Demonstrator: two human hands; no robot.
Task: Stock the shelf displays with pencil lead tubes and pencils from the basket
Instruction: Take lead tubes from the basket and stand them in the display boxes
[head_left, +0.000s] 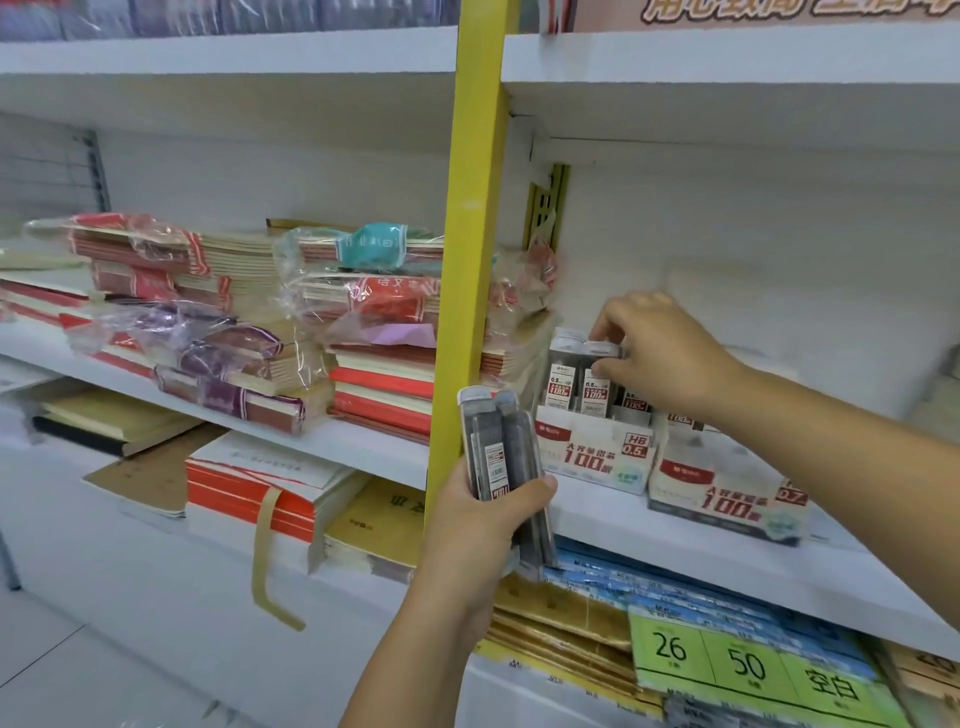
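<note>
Upright lead tubes (579, 387) in display box (592, 460)

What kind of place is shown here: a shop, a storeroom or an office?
Most likely a stationery shop. White shelves carry stacks of wrapped notebooks, printed display boxes hold pencil lead tubes, and green number labels lie on a lower shelf.

Bright, even white light fills the scene and washes out the white surfaces around the yellow post (470, 291). A soft shadow lies under the upper shelf (727, 57) right of the post. Left of it, wrapped notebooks (332, 291) glint with glare. The right hand (660, 353) and the display boxes (727, 488) right of the post are smeared and soft. The post bows from wide-angle distortion.
</note>
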